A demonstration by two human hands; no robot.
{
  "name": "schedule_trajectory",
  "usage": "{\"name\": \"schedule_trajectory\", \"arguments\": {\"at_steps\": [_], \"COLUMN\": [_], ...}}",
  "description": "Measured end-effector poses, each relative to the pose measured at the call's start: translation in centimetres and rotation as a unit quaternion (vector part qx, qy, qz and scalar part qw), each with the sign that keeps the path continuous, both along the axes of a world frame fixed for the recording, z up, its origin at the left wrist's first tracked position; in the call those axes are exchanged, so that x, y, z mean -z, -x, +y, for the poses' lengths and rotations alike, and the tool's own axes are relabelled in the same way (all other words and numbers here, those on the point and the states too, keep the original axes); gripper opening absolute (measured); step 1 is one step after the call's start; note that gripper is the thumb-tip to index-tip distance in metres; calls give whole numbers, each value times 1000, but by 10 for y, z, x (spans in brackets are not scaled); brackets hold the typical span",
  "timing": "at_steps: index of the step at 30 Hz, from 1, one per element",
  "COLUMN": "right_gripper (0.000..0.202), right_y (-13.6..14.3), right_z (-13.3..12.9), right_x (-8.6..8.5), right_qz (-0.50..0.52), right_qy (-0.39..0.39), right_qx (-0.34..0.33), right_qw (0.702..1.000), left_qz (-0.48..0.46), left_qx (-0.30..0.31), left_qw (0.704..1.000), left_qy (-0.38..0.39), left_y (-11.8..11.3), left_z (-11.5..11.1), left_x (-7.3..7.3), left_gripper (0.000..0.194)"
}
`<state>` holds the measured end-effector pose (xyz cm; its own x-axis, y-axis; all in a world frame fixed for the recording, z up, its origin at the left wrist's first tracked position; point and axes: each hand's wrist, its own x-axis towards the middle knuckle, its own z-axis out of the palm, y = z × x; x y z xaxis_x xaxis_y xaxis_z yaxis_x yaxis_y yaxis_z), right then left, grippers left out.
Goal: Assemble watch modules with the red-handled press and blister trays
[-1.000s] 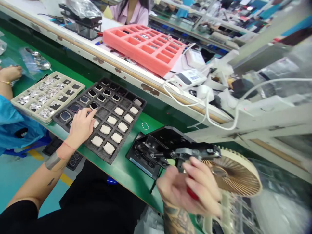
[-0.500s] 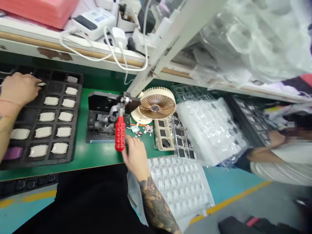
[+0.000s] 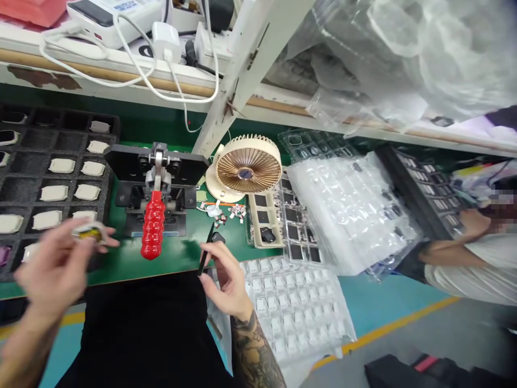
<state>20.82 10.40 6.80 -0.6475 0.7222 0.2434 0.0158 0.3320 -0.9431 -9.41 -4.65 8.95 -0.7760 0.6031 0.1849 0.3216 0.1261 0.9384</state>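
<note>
My left hand (image 3: 60, 264), slightly blurred, pinches a small white smartwatch case (image 3: 86, 230) with something yellow inside it. It is above the near right corner of a black foam tray (image 3: 107, 199), where several similar pale cases (image 3: 88, 192) lie in compartments. Between thumb and fingers of my right hand (image 3: 224, 277) is a thin black stick-like tool (image 3: 207, 248); its exact kind is unclear. Just beyond that hand a small black piece (image 3: 218, 237) rests on the green table (image 3: 186, 253). A black clamp press (image 3: 155, 178) with a red ribbed handle (image 3: 152, 229) stands between both hands.
Behind the right hand are a cream fan (image 3: 246, 164), small loose parts (image 3: 236, 212) and a beige box (image 3: 264, 215). Clear plastic trays (image 3: 291, 302) and bubble packaging (image 3: 343, 210) lie rightward. A white post (image 3: 242, 70) rises behind; a co-worker's arm (image 3: 448, 253) is far right.
My left hand has come from the tray's far side toward me, bringing the watch case. My right hand has left the red handle and now holds the black tool. The view has shifted.
</note>
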Motion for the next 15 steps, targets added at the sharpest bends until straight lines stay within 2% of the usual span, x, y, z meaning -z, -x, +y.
{"name": "schedule_trajectory", "arguments": {"at_steps": [2, 5, 7, 10, 12, 15], "right_gripper": [37, 22, 14, 9, 12, 19], "right_y": [5, 18, 25, 28, 28, 35], "right_z": [5, 11, 13, 8, 1, -12], "right_x": [0, 9, 16, 20, 18, 13], "right_qz": [10, -17, -57, -96, -56, 64], "right_qy": [-24, -75, -94, -96, -68, -7], "right_qx": [42, 106, 116, 117, 149, 195], "right_qw": [999, 991, 987, 984, 985, 979], "left_qz": [-110, -269, -320, -328, -319, -312], "left_qx": [86, 190, 227, 248, 251, 259], "left_qw": [990, 944, 920, 912, 914, 914], "left_qy": [1, -15, -13, 5, 17, 28], "left_y": [-43, -76, -83, -84, -84, -85], "left_z": [10, 35, 47, 51, 48, 43], "left_x": [18, 36, 40, 39, 38, 37], "left_gripper": [35, 39, 40, 39, 39, 42]}}
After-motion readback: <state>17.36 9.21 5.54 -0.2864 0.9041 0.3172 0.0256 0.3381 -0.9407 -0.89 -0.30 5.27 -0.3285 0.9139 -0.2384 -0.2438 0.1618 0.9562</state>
